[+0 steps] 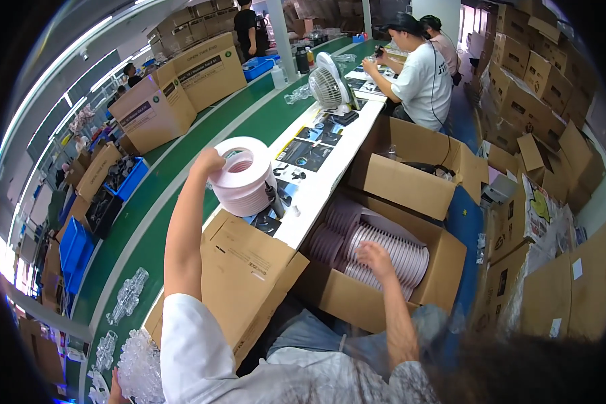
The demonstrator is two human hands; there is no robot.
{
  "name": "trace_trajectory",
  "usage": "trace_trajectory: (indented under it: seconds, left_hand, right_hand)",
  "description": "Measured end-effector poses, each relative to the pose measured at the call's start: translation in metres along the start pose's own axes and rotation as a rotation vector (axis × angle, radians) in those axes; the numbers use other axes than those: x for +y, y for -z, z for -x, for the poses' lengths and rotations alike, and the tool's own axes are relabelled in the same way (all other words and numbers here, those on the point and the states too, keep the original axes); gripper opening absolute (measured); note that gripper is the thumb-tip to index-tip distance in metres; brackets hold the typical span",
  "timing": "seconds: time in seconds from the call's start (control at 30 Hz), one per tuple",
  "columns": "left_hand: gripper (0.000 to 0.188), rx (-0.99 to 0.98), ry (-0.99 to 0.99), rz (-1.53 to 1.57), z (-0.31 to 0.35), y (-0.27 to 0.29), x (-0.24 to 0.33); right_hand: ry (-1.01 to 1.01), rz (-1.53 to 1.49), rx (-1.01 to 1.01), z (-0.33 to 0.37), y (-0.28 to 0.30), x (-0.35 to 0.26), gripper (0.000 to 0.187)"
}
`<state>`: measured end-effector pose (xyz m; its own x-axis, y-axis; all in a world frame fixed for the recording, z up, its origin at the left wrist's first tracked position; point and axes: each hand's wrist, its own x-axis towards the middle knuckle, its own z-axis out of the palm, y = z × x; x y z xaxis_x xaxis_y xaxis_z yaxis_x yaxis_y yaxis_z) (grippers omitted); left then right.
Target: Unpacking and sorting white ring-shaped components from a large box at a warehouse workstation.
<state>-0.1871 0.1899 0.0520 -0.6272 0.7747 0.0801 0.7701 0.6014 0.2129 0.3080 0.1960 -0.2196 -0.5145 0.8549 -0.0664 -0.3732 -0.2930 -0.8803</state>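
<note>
A stack of pale pink and white flat rings (241, 192) stands on the white worktable (301, 214). My left hand (209, 162) is closed over the stack's left upper edge; its fingertips are partly hidden. To the right of the table, an open carton (451, 259) holds rows of similar rings (400, 259) lying on their sides. Just above these rings hovers my right hand (376, 260), its fingers apart and nothing visible in them. A small dark upright object (274, 200) touches the right side of the stack.
A flattened carton (246, 269) covers the table's near end. Beyond the stack are printed sheets (311, 149) and a white fan (326, 84). Clear plastic parts (129, 295) lie on the green conveyor (148, 246). Another person's hand (117, 390) shows lower left; a seated co-worker (421, 81) is ahead.
</note>
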Motion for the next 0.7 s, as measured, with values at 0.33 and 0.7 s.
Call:
trace_trajectory:
  seconds: [0.33,0.7]
  left_hand:
    - [0.076,-0.238,0.130,0.065,0.020,-0.017,0.011]
    - [0.010,0.566,-1.045,0.023,0.170,-0.070,0.305]
  right_hand:
    - [-0.275,0.098,0.055,0.035,0.019,0.085,0.023]
    - [-0.253,-0.059,0.782,-0.018,0.067,0.126,0.018]
